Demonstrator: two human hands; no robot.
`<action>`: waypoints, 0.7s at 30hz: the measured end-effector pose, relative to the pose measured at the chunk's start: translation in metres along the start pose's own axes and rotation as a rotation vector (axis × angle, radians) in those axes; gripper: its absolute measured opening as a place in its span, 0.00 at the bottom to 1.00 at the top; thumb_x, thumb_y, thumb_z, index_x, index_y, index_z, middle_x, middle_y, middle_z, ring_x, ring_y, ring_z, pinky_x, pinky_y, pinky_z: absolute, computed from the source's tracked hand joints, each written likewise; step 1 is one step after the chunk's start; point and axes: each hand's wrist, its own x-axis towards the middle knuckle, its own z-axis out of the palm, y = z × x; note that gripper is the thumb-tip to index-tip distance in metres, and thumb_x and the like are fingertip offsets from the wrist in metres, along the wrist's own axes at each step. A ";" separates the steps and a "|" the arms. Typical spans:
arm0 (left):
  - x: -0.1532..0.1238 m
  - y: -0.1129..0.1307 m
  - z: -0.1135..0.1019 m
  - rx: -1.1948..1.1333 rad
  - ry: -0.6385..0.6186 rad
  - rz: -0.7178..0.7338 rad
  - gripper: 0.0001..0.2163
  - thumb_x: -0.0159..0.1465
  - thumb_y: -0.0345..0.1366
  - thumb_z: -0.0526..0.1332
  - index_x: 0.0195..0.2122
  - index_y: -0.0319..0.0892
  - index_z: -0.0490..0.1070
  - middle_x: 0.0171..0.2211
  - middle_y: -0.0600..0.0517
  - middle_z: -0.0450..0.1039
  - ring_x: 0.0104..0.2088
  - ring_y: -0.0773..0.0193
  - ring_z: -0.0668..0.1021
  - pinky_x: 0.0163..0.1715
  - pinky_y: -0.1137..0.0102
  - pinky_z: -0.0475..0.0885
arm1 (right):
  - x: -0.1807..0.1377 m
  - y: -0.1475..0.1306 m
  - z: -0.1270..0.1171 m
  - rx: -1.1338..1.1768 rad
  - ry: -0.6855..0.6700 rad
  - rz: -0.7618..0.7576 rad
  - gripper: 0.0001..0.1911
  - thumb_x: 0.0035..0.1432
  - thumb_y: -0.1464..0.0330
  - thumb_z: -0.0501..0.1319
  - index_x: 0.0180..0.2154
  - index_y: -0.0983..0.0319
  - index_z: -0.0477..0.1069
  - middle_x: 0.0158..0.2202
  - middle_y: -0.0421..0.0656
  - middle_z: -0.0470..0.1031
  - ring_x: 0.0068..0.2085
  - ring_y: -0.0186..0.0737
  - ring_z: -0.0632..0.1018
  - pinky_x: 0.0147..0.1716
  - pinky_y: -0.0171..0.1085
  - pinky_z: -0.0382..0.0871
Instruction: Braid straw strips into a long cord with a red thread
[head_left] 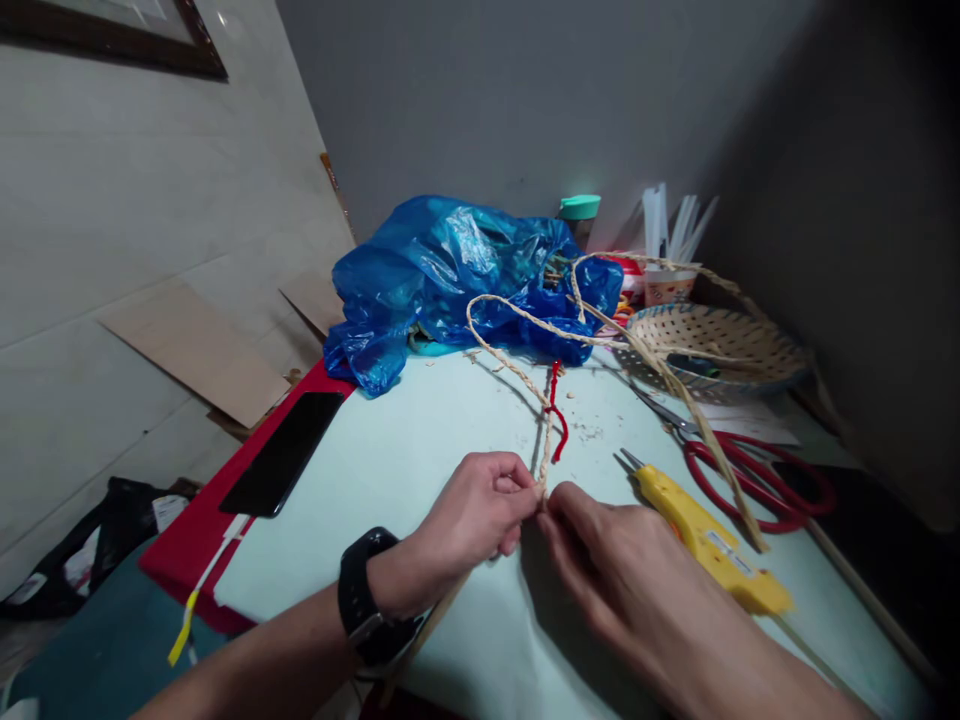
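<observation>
Both hands meet near the middle of the table at the near end of a braided straw cord (514,370). My left hand (480,505), with a black watch (367,590) on its wrist, pinches the braid between thumb and fingers. Close against it, my right hand (600,550) is also closed on the braid's end; its fingertips are partly hidden. Just beyond the hands a red fuzzy wire (561,430) is wrapped around the braid. From there the cord loops away to the back right. A loose strand (442,605) hangs below my left hand.
A blue plastic bag (450,270) lies at the back. On the right are a yellow glue gun (709,540), red-handled scissors (750,480) and a woven basket (712,335). A cup (669,287) holds glue sticks. A black phone (289,450) lies at the left edge.
</observation>
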 end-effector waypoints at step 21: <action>-0.006 0.003 -0.015 -0.325 -0.110 0.043 0.08 0.57 0.35 0.63 0.34 0.37 0.67 0.21 0.58 0.64 0.16 0.79 0.57 0.15 0.78 0.47 | 0.008 0.007 -0.031 0.349 0.159 0.020 0.15 0.64 0.58 0.51 0.32 0.59 0.70 0.29 0.41 0.75 0.29 0.37 0.74 0.29 0.34 0.63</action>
